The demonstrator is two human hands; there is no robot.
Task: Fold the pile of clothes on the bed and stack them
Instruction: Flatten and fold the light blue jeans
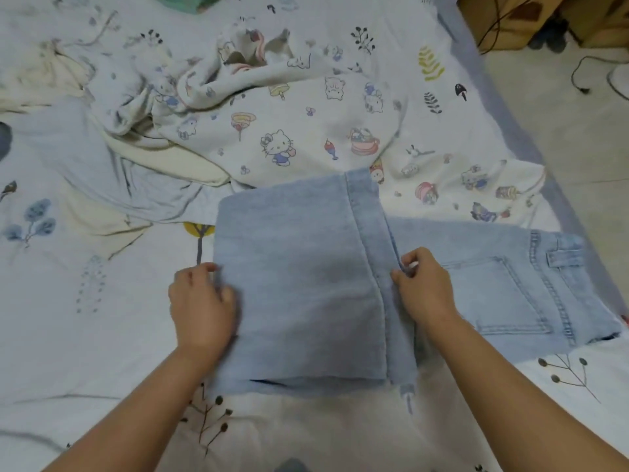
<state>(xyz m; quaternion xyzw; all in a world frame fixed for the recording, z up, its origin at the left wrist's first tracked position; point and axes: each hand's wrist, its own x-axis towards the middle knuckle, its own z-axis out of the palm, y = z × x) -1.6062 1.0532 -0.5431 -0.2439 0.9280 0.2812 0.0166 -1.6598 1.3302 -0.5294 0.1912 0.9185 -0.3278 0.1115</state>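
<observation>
Light blue jeans point(299, 274) lie partly folded across the bed in front of me, legs doubled over, the waistband and back pocket out to the right. My left hand point(200, 304) grips the folded left edge of the denim. My right hand point(422, 287) pinches the hem edge of the folded legs near the middle. Behind the jeans lies a white cartoon-print garment point(289, 117), crumpled and unfolded. To its left sit a pale grey-blue garment point(102, 172) and a cream one point(41, 76), both loose.
The bed sheet point(68, 318) is white with plant prints. The bed's right edge point(483, 73) runs diagonally, with floor, cables and brown furniture point(544, 22) beyond. A green item point(183, 0) peeks in at the top edge.
</observation>
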